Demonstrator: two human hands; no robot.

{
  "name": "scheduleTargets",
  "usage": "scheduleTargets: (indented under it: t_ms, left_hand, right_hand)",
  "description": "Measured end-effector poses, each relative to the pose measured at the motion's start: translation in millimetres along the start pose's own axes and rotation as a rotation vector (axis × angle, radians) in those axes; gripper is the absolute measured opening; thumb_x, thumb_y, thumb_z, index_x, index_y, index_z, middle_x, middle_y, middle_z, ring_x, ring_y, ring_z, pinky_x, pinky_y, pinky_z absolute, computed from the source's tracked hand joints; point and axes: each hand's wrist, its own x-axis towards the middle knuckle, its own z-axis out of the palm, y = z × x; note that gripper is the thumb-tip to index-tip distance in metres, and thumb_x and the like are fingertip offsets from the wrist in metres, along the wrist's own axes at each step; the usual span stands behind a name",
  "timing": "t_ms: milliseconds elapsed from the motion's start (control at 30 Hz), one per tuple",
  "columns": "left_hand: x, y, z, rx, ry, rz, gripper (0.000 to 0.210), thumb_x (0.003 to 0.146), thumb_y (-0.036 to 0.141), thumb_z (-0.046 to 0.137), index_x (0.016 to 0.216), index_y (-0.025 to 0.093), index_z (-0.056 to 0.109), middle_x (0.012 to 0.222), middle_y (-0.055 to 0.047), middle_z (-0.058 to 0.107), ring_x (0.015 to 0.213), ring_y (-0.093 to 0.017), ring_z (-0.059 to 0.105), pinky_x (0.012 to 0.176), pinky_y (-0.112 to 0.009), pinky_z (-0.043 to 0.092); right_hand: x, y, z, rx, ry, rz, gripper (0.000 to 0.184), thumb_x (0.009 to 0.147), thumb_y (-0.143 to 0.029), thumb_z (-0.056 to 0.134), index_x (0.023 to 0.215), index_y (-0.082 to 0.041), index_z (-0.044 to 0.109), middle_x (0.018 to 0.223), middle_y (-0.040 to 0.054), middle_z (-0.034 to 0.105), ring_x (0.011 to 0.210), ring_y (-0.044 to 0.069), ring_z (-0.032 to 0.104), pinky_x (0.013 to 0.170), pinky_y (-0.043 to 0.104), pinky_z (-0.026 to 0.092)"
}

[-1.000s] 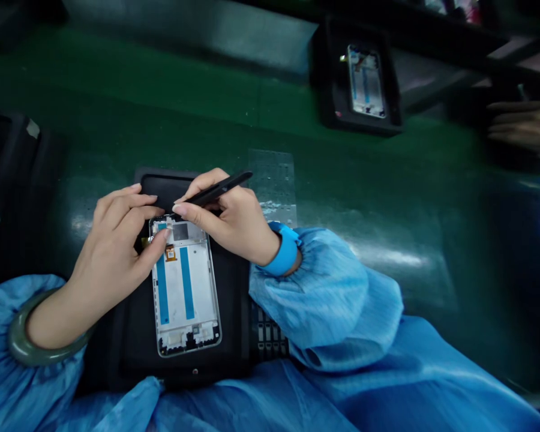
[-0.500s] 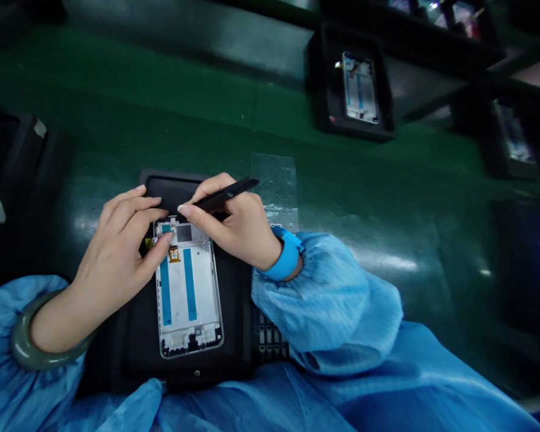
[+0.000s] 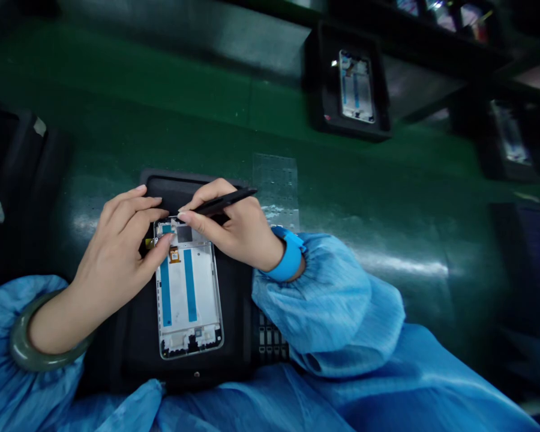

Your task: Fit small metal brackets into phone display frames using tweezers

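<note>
A silver phone frame (image 3: 179, 300) with blue strips and a small orange flex cable (image 3: 174, 255) lies open-side up on a black tray (image 3: 236, 324). My left hand (image 3: 117, 240) holds the frame's upper left corner, its thumb on the inside and its index fingertip at the top edge. In my right hand (image 3: 240, 231) is a slim black pen-shaped tool (image 3: 225, 201), pinched between thumb and fingers. Its working tip is hidden behind the fingertips, close to the frame's top edge. A small yellow tab (image 3: 149, 243) sticks out beside the left thumb.
A clear perforated sheet (image 3: 275, 186) lies on the green bench mat (image 3: 198, 114) beyond my right hand. Farther back stands a black box (image 3: 317, 102) holding another phone frame (image 3: 357, 87). Dark trays (image 3: 22, 156) stand at the left, and another dark box (image 3: 506, 162) at the right.
My right hand has shifted slightly, and the tool's rear end has dipped to a flatter angle. My left hand and the phone frame stay in place.
</note>
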Motion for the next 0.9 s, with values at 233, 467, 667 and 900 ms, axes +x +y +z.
scheduleTargets:
  t_ms: [233, 467, 667, 900]
  left_hand:
    - [0.4, 1.0, -0.1, -0.014, 0.003, -0.006, 0.025, 0.084, 0.029, 0.056, 0.107, 0.021, 0.053, 0.113, -0.009, 0.058, 0.125, -0.029, 0.044, 0.103, -0.051, 0.038]
    - [0.4, 1.6, -0.3, -0.015, -0.004, -0.014, 0.025, 0.085, 0.031, 0.054, 0.108, 0.023, 0.052, 0.115, -0.008, 0.058, 0.125, -0.029, 0.044, 0.103, -0.05, 0.038]
    - [0.8, 1.5, -0.2, -0.024, 0.005, -0.008, 0.026, 0.085, 0.031, 0.054, 0.109, 0.022, 0.053, 0.114, -0.009, 0.058, 0.125, -0.03, 0.044, 0.102, -0.051, 0.038]
    - [0.2, 2.6, -0.4, -0.015, -0.006, -0.016, 0.025, 0.086, 0.031, 0.053, 0.108, 0.019, 0.053, 0.115, -0.01, 0.058, 0.126, -0.029, 0.043, 0.104, -0.049, 0.037]
  right_hand:
    - [0.4, -2.8, 0.0, -0.007, 0.05, -0.017, 0.015, 0.082, -0.031, 0.064, 0.087, -0.019, 0.057, 0.082, -0.0015, 0.063, 0.077, 0.011, 0.061, 0.071, 0.025, 0.048]
    - [1.2, -4.2, 0.2, 0.011, 0.077, -0.002, 0.015, 0.08, -0.029, 0.067, 0.086, -0.018, 0.058, 0.081, -0.0022, 0.062, 0.075, 0.01, 0.06, 0.068, 0.023, 0.048]
    - [0.0, -3.5, 2.0, 0.096, 0.094, 0.075, 0.015, 0.081, -0.03, 0.065, 0.086, -0.018, 0.056, 0.084, -0.0012, 0.06, 0.074, 0.009, 0.061, 0.066, 0.022, 0.052]
    - [2.9, -4.1, 2.7, 0.135, 0.036, 0.056, 0.013, 0.082, -0.028, 0.063, 0.087, -0.018, 0.056, 0.087, -0.0007, 0.06, 0.079, 0.009, 0.062, 0.069, 0.021, 0.053]
